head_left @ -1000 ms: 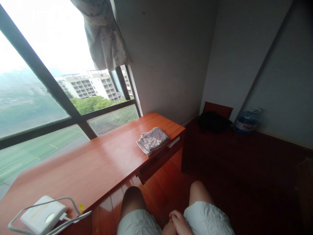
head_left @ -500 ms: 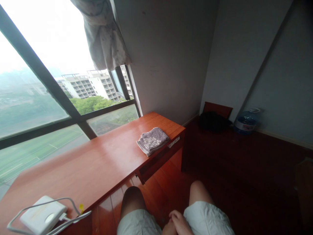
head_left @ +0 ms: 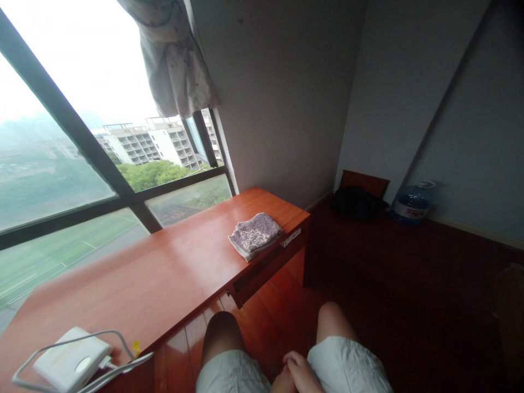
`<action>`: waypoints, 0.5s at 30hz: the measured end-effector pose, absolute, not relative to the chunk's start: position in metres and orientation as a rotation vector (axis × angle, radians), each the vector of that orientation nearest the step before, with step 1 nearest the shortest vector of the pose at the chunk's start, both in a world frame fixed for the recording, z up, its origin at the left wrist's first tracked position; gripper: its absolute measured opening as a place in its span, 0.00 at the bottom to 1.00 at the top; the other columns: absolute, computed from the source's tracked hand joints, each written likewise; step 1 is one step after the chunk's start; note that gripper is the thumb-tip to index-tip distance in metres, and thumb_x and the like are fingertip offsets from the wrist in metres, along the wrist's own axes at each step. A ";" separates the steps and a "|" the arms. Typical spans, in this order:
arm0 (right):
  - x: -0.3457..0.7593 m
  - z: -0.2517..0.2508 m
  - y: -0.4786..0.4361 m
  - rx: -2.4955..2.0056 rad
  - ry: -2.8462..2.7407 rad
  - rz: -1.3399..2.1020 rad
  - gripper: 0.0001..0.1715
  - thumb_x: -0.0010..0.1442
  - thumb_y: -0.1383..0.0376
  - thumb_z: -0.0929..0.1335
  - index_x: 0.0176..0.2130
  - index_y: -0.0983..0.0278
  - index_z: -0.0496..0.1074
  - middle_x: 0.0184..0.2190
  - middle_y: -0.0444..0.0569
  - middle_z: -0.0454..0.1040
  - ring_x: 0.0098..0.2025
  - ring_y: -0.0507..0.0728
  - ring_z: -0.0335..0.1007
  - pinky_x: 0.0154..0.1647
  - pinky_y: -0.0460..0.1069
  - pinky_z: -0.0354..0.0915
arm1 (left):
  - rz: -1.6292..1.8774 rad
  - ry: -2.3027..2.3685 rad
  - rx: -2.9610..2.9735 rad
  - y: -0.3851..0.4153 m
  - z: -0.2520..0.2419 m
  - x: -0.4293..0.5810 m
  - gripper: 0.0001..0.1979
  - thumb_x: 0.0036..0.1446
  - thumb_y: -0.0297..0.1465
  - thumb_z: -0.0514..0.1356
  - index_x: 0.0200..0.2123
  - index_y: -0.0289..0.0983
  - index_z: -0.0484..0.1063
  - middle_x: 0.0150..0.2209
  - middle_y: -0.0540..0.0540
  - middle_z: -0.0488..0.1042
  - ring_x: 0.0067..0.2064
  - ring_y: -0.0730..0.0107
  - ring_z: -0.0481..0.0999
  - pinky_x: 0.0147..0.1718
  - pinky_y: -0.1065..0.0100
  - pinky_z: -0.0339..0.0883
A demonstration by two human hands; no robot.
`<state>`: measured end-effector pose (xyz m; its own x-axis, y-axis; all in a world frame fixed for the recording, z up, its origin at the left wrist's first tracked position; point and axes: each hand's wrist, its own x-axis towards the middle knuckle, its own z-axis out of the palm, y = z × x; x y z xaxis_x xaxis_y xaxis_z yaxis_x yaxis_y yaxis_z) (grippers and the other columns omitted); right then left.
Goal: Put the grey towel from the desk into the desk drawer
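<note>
My left hand (head_left: pixel 282 381) and my right hand (head_left: pixel 301 372) rest together in my lap, low in the head view between my knees. The right one is closed over the left, whose fingers are mostly hidden under it. No object shows in either of them. A folded grey-purple towel (head_left: pixel 256 236) with a pale pattern lies flat on the reddish wooden desk (head_left: pixel 164 278), near its far right end and well apart from my hands. At the desk's near left lies a white box-shaped device (head_left: pixel 67 357) with a grey-white cable (head_left: pixel 110 334) looped around it.
The desk's front edge and an under-desk drawer (head_left: pixel 262 273) are close to my left knee. A large window (head_left: pixel 131 196) with a tied-up curtain (head_left: pixel 174 65) borders the desk. By the far wall stand a blue water jug (head_left: pixel 413 204) and a dark heap (head_left: pixel 356 203).
</note>
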<state>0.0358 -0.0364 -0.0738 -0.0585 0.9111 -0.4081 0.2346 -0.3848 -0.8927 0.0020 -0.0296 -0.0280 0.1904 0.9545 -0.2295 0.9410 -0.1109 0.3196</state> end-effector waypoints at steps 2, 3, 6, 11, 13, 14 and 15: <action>0.035 -0.077 -0.036 -1.641 -1.237 1.475 0.14 0.51 0.57 0.58 0.30 0.58 0.69 0.35 0.53 0.78 0.42 0.62 0.75 0.46 0.53 0.66 | 0.046 1.778 2.075 -0.030 -0.028 0.002 0.18 0.60 0.37 0.62 0.53 0.39 0.70 0.53 0.41 0.72 0.51 0.56 0.74 0.43 0.53 0.74; 0.034 -0.078 -0.035 -1.641 -1.239 1.474 0.14 0.51 0.57 0.58 0.30 0.58 0.69 0.35 0.53 0.78 0.42 0.62 0.75 0.47 0.53 0.66 | 0.045 1.778 2.072 -0.030 -0.028 0.001 0.18 0.60 0.37 0.62 0.53 0.39 0.70 0.53 0.41 0.72 0.51 0.56 0.74 0.43 0.53 0.74; 0.034 -0.077 -0.035 -1.655 -1.239 1.480 0.14 0.51 0.58 0.57 0.30 0.58 0.69 0.35 0.53 0.78 0.42 0.62 0.75 0.46 0.54 0.66 | 0.044 1.776 2.063 -0.031 -0.027 0.000 0.18 0.60 0.37 0.62 0.52 0.40 0.71 0.53 0.41 0.72 0.52 0.55 0.74 0.43 0.53 0.74; 0.036 -0.070 -0.037 -1.648 -1.232 1.487 0.13 0.52 0.57 0.59 0.30 0.57 0.69 0.34 0.50 0.78 0.41 0.61 0.75 0.45 0.52 0.66 | 0.035 1.770 2.046 -0.029 -0.022 -0.004 0.18 0.59 0.37 0.62 0.52 0.40 0.71 0.53 0.41 0.72 0.52 0.54 0.73 0.42 0.53 0.74; 0.037 -0.069 -0.037 -1.622 -1.229 1.496 0.14 0.52 0.57 0.59 0.31 0.58 0.70 0.34 0.51 0.78 0.41 0.61 0.75 0.46 0.52 0.66 | 0.027 1.767 2.037 -0.028 -0.018 -0.008 0.18 0.59 0.37 0.62 0.52 0.40 0.71 0.54 0.41 0.72 0.53 0.53 0.73 0.42 0.53 0.74; 0.037 -0.070 -0.037 -1.615 -1.226 1.500 0.14 0.51 0.57 0.58 0.31 0.58 0.70 0.33 0.51 0.78 0.42 0.61 0.75 0.46 0.52 0.66 | 0.022 1.764 2.032 -0.028 -0.016 -0.011 0.18 0.60 0.37 0.62 0.52 0.40 0.71 0.54 0.41 0.72 0.53 0.54 0.73 0.42 0.53 0.74; 0.038 -0.071 -0.037 -1.608 -1.224 1.502 0.14 0.51 0.57 0.58 0.31 0.58 0.70 0.33 0.51 0.78 0.42 0.61 0.75 0.46 0.52 0.66 | 0.016 1.760 2.027 -0.027 -0.014 -0.015 0.18 0.60 0.37 0.61 0.52 0.40 0.71 0.54 0.41 0.72 0.52 0.54 0.73 0.43 0.53 0.74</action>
